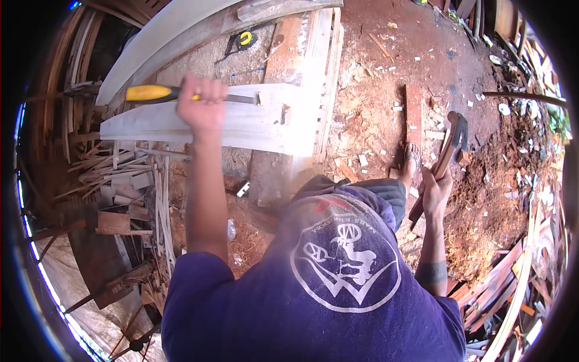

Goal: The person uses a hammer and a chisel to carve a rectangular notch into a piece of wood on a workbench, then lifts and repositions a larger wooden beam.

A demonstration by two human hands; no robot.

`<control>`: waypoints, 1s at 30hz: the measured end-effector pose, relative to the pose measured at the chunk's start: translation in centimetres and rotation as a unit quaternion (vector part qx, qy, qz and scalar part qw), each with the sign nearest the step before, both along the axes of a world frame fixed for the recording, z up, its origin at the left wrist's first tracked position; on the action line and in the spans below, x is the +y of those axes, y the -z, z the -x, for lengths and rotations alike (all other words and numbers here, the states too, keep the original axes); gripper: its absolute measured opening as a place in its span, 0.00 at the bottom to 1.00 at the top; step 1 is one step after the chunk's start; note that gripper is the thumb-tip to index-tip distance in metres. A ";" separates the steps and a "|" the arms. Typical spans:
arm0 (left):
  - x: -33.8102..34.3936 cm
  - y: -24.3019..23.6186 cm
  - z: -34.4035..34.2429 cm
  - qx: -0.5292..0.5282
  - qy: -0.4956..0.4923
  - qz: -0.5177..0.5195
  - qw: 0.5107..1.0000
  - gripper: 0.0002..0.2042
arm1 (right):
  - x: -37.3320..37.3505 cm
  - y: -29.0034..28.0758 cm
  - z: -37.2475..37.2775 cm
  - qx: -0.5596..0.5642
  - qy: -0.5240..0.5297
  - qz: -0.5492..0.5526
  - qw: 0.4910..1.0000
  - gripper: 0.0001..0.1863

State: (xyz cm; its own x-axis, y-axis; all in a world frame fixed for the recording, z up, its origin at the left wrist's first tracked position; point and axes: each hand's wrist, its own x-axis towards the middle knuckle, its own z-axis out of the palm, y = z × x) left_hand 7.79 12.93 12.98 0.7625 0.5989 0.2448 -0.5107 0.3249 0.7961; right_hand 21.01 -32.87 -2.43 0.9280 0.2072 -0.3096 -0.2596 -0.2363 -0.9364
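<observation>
My left hand (204, 104) is closed around a chisel (146, 93) with a yellow and black handle. Its handle end points left, and the steel blade reaches right over a pale wooden board (193, 128). I cannot tell whether the blade tip touches the wood. A dark notch shows near the board's right end, where glare washes out the surface. Off to the right, my right hand (435, 188) grips the wooden handle of a hammer (447, 154). The hammer's dark metal head is up and well apart from the board and chisel.
A long curved pale plank (157, 42) lies beyond the board, with a black and yellow object (245, 39) beside it. Wood chips and shavings cover the reddish ground. Scrap wood (114, 175) is piled at the left, more at the lower right. My bare foot (411, 160) rests near a brick-coloured strip (413, 111).
</observation>
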 end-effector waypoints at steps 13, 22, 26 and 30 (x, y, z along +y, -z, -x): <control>-5.4 8.4 -0.8 0.146 0.010 -0.112 0.983 0.19 | 6.0 -4.9 0.1 -0.041 -0.146 -0.004 0.988 0.07; -7.2 9.4 -0.8 0.203 -0.091 -0.227 0.948 0.21 | 13.4 -18.4 -5.8 -0.423 -0.299 0.051 0.854 0.11; -7.3 9.2 -0.9 0.198 -0.085 -0.209 0.954 0.20 | 17.3 -23.1 -6.1 -0.568 -0.266 -0.079 0.775 0.15; -7.2 9.9 -1.0 0.221 -0.110 -0.193 0.950 0.19 | 19.1 -24.0 -4.3 -0.538 -0.485 0.118 0.680 0.17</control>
